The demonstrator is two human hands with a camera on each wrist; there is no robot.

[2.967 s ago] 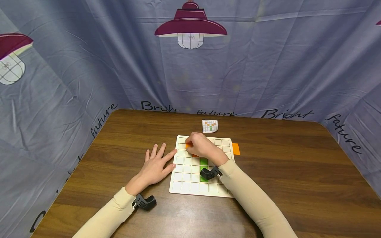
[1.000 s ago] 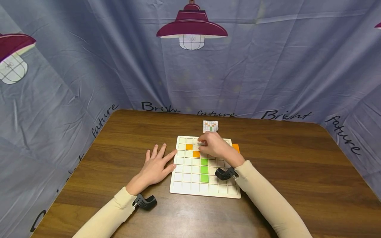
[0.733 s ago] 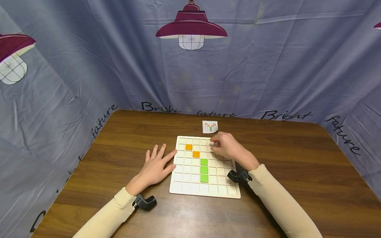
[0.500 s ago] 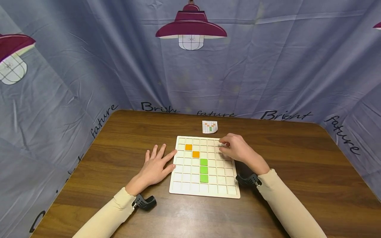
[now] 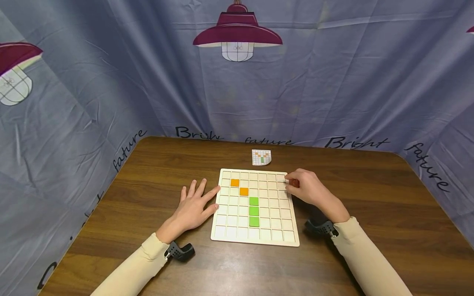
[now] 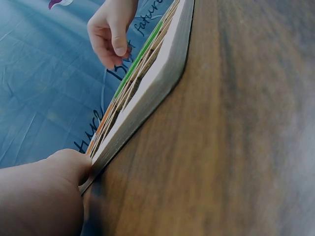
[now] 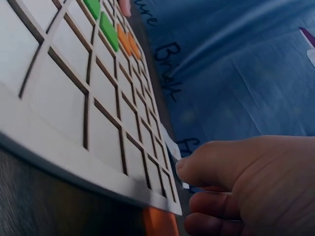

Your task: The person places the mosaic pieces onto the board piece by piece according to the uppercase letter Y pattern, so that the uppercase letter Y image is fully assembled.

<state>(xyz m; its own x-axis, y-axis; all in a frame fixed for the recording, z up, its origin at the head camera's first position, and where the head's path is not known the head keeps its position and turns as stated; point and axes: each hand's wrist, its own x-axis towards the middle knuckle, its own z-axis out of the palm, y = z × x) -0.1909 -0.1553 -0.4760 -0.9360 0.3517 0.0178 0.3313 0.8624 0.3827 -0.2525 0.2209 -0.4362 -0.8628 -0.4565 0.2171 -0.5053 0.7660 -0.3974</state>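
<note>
A pale square board with a raised grid lies on the table. Three green tiles run in a column on it. Two orange tiles step diagonally up and left from them. My left hand lies with fingers spread, forefinger and thumb tips at the board's left edge. At the upper right edge, my right hand hovers with bent fingers, thumb and forefinger apart and nothing between them. Just under it, an orange piece sticks out beside the board in the right wrist view, mostly covered by the hand in the head view.
Behind the board lies a small paper card printed with a grid of orange and green squares. The brown wooden table reaches to a blue-grey curtain with lamp prints and lettering. A black camera is strapped at the right wrist.
My right hand has left the orange tiles at the board's upper left and moved right across the board to its right edge, over the orange piece. The left hand has stayed put.
</note>
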